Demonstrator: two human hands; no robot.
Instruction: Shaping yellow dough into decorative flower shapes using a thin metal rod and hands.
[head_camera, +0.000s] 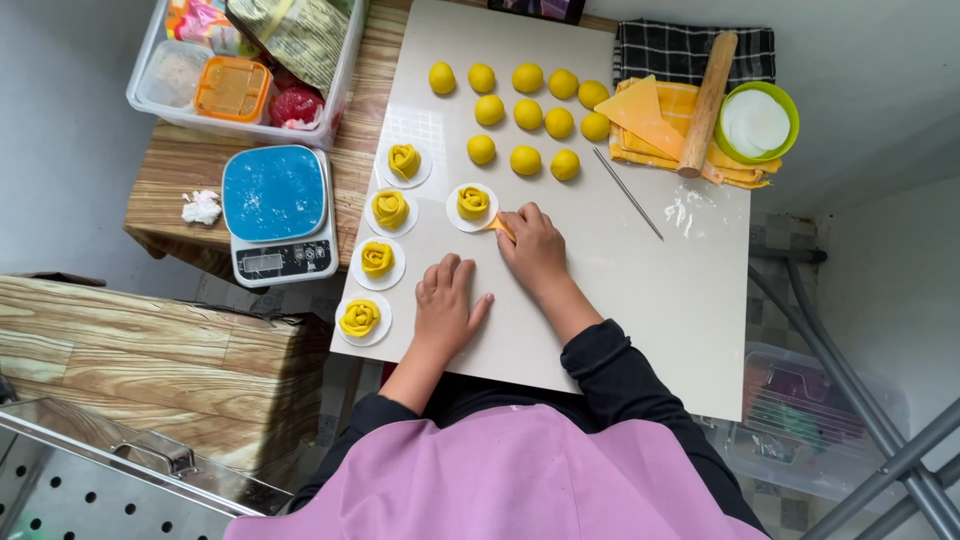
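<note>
resting flat, left hand (446, 303) open on white board (640, 290); right hand (533, 245) gripping orange scraper (501, 226); grey floor.

Grey screen (262, 263) on scale front, left of board; patterned olive pkg (300, 35) in clear bin, top left.

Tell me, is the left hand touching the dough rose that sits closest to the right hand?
Apart. In the head view, bare board separates the left hand from the dough rose.

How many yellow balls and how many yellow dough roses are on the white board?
Yellow dough balls: 11
Yellow dough roses on round white papers: 5, one beside the right hand
Total: 16
</note>
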